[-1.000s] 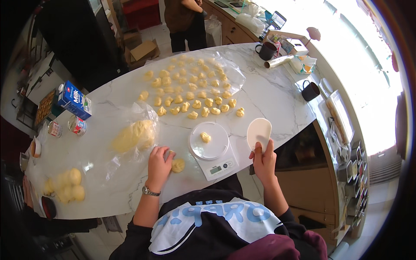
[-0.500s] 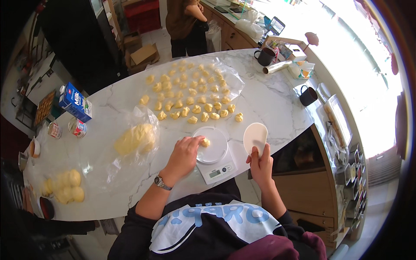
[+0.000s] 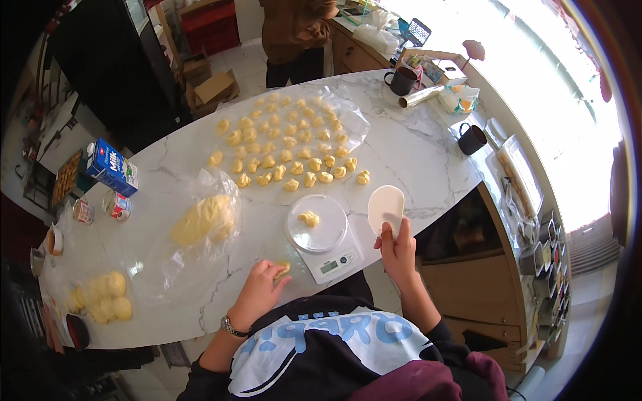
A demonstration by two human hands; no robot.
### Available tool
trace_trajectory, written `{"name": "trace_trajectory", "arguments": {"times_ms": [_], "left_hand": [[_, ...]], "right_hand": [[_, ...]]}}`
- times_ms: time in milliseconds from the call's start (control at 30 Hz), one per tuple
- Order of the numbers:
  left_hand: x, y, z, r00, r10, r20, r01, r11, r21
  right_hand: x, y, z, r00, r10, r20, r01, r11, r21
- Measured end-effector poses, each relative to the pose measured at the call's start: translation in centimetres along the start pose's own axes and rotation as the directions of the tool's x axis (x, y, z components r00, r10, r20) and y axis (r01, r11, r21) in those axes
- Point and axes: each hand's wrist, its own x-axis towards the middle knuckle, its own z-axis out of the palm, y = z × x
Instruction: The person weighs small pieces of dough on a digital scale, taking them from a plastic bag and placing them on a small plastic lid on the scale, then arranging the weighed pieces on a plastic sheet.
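My left hand (image 3: 257, 291) pinches a small piece of yellow dough (image 3: 283, 269) just above the table, left of a white kitchen scale (image 3: 332, 266). On the scale's round clear plate (image 3: 328, 234) lies another dough lump (image 3: 309, 218), touched by neither hand. My right hand (image 3: 400, 255) grips a cream, rounded dough scraper (image 3: 386, 204) by its lower end, raised to the right of the scale. Several small dough pieces (image 3: 296, 168) lie in loose rows beyond the scale, many on a plastic sheet. A big dough mass (image 3: 208, 219) sits under clear plastic to the left.
Rounded dough balls (image 3: 110, 299) lie at the near left. A blue milk carton (image 3: 112, 167) and two cans (image 3: 118, 205) stand at the left edge. Two dark mugs (image 3: 472, 139) are at the right. Across the marble table (image 3: 418, 170) stands another person (image 3: 294, 40).
My left hand has left the scale plate and come down toward me, now with a dough piece in its fingers. A dough lump stays on the plate. My right hand still holds the scraper.
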Motion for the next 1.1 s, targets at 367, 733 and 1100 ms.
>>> {"name": "trace_trajectory", "arguments": {"times_ms": [367, 733, 1100], "left_hand": [[6.7, 3.2, -1.6, 0.968, 0.103, -0.229, -0.116, 0.992, -0.042], [11.9, 1.8, 2.4, 0.919, 0.167, -0.357, -0.220, 0.969, -0.112], [14.4, -5.0, -0.1, 0.897, 0.118, -0.426, -0.018, 0.973, 0.232]], "right_hand": [[0.1, -0.3, 0.5, 0.999, -0.015, 0.031, 0.015, 1.000, 0.001], [-0.6, 1.4, -1.2, 0.999, 0.041, -0.018, -0.042, 0.997, -0.059], [0.4, 0.4, 0.0, 0.999, 0.016, 0.036, -0.015, 1.000, -0.014]]}}
